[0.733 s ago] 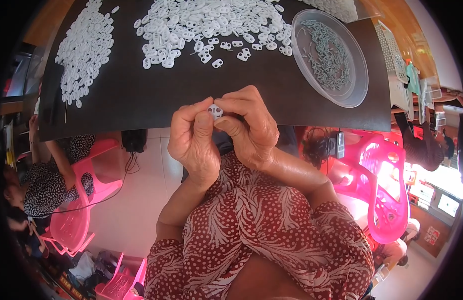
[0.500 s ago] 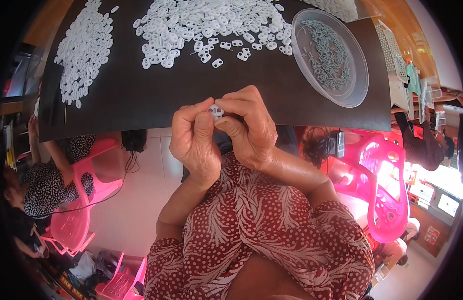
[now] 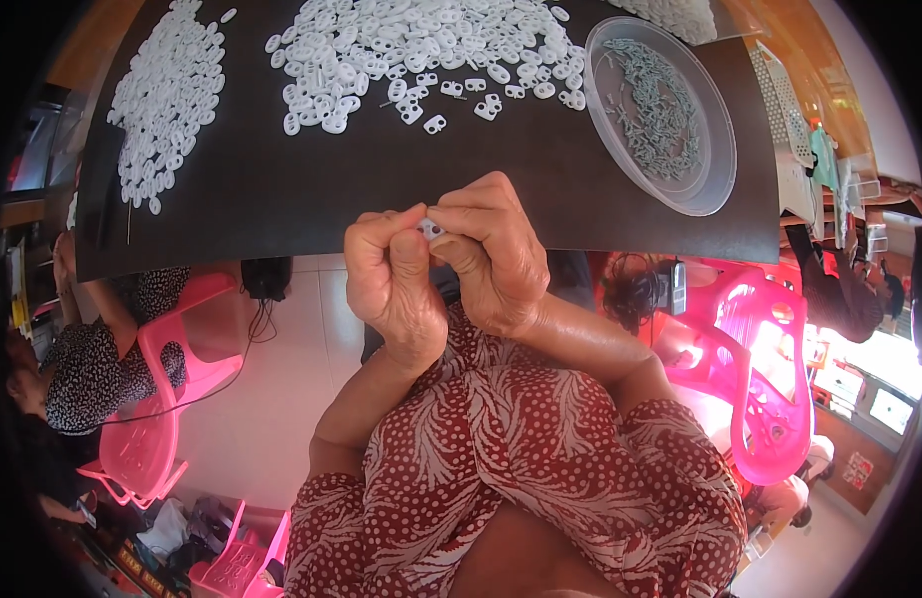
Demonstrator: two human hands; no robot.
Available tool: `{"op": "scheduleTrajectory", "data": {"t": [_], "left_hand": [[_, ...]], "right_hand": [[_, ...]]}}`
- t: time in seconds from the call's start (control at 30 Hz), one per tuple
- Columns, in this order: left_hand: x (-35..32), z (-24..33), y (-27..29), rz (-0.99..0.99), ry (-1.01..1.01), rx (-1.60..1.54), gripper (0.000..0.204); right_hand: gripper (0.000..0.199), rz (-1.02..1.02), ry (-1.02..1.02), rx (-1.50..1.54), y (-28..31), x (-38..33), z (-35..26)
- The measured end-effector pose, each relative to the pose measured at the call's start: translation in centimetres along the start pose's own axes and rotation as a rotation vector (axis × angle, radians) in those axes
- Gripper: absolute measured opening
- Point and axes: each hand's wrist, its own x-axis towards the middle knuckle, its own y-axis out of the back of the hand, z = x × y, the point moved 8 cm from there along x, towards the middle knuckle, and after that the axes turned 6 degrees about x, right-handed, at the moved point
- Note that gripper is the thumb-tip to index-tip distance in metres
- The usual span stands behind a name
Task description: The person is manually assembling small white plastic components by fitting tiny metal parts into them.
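The small white plastic piece (image 3: 430, 228) sits pinched between the fingertips of both my hands, held just above the near edge of the dark table (image 3: 540, 189). My left hand (image 3: 393, 279) is curled tight, thumb and forefinger closed narrowly on the left side of the piece; my right hand (image 3: 491, 261) is closed on it from the other side, knuckles up, so most of the piece is hidden and I cannot tell what shape it has or whether there is a second part inside it. Both hands touch at the fingertips.

The risk I see is a slip. The piece is tiny and my grip covers only its edges, and it hangs over the table's edge rather than over the board. If my fingers press unevenly it could spring out and drop past my patterned sleeves to the pale floor (image 3: 271, 399) beside the pink plastic chair (image 3: 152, 419), where it would be hard to find.

Farther out on the table, a few loose white pieces (image 3: 436, 124) lie apart from the big heap of white pieces (image 3: 421, 45), with a second long heap (image 3: 167, 95) to the left. To the right stands a clear round bowl (image 3: 715, 149) of small grey parts (image 3: 660, 105). A careless reach could scatter the heaps or tip that bowl near the corner.
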Motion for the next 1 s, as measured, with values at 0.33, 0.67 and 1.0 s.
{"op": "scheduleTrajectory", "data": {"t": [0.33, 0.67, 1.0], "left_hand": [[0.7, 0.3, 0.3, 0.008, 0.062, 0.003, 0.023], [0.8, 0.5, -1.8, -0.091, 0.119, 0.068, 0.020], [1.5, -0.4, -2.4, -0.149, 0.222, 0.047, 0.023]], "right_hand": [[0.033, 0.021, -0.076, -0.002, -0.1, 0.6, 0.3], [0.026, 0.027, -0.128, -0.041, 2.8, 1.8, -0.5], [0.015, 0.145, -0.245, -0.305, 12.5, 6.8, -0.2]]}}
